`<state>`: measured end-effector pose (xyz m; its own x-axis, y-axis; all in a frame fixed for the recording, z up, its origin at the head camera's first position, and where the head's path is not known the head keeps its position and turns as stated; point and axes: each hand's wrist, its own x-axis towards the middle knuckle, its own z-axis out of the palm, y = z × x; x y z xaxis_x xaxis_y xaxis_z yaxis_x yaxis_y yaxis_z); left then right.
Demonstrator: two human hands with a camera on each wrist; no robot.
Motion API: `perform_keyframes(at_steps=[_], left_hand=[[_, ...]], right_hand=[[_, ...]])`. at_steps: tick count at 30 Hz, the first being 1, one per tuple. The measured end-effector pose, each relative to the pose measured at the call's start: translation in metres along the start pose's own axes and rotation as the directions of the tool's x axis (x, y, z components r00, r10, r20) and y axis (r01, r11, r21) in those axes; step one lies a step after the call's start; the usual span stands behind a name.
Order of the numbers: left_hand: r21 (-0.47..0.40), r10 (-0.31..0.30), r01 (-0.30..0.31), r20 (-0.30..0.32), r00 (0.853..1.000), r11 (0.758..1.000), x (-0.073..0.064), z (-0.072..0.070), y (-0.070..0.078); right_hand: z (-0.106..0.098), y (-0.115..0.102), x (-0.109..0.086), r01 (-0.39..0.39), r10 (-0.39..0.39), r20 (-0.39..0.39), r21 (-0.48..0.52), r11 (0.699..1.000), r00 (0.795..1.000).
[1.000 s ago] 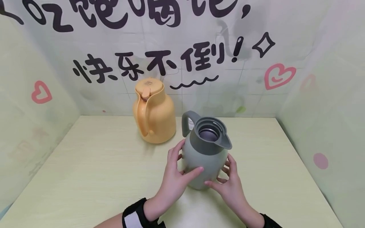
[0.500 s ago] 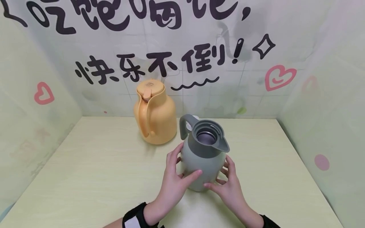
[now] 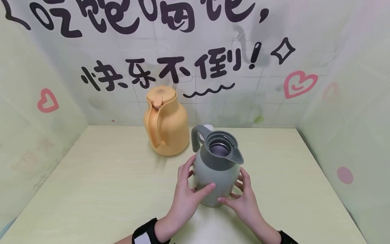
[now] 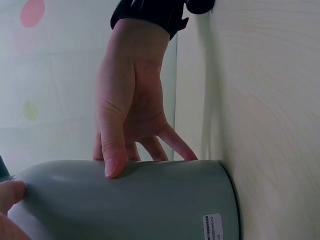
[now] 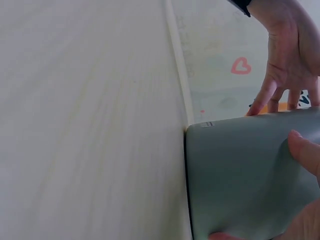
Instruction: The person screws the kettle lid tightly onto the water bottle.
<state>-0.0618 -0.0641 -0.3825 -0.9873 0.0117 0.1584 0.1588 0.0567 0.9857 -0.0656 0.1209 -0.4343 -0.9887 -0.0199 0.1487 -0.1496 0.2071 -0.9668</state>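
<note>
A grey-green jug [image 3: 214,183] with a dark grey collar, handle and spout stands on the table. Its mouth is uncovered, showing a metallic inside; the handle points to the back left and the spout to the right. On its left side my left hand [image 3: 188,198] grips the body, thumb across the front. My right hand [image 3: 242,200] holds the lower right side, thumb at the front. The left wrist view shows the jug's base meeting the table, with a small printed label [image 4: 213,227] low on the body. Some fingertips are hidden behind the jug.
An orange lidded jug [image 3: 170,125] stands behind and to the left, its handle facing forward. A small white object [image 3: 208,127] is partly hidden behind the grey-green jug's handle. Printed cloth walls [image 3: 335,135] bound the pale wooden table [image 3: 106,183] at the back and sides.
Held between both hands, the grey-green jug has shifted slightly left and toward me. More of the white object shows behind its handle. The whole head view has moved a little.
</note>
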Motion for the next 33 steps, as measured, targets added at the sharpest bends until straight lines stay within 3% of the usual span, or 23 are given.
perform_keyframes(at_steps=[11,18,22,27,30,33], left_hand=[[0.06,0.016,-0.016,0.002,1.0,0.998,0.0,-0.002,-0.001],[0.211,0.057,-0.064,0.04,0.998,0.975,0.01,-0.022,0.002],[0.268,0.153,-0.162,0.056,0.987,0.95,0.031,-0.039,0.011],[0.251,0.264,-0.289,0.126,0.956,0.924,0.069,-0.052,0.023],[0.201,0.25,-0.287,0.193,0.949,0.936,0.092,-0.054,0.027],[0.146,0.161,-0.204,0.263,0.951,0.968,0.111,-0.055,0.027]], right_hand=[[-0.001,-0.001,0.002,0.0,0.0,0.019,0.006,1.0,1.0],[-0.001,-0.002,0.003,-0.021,0.021,0.054,-0.001,1.0,0.998],[-0.006,-0.006,0.002,-0.039,0.04,0.024,-0.046,0.998,0.999],[-0.01,-0.011,-0.009,-0.105,0.106,0.009,-0.045,0.993,0.994],[-0.006,-0.013,-0.021,-0.157,0.157,0.004,-0.006,0.988,0.988],[0.002,-0.017,-0.036,-0.2,0.2,-0.002,0.067,0.978,0.98]])
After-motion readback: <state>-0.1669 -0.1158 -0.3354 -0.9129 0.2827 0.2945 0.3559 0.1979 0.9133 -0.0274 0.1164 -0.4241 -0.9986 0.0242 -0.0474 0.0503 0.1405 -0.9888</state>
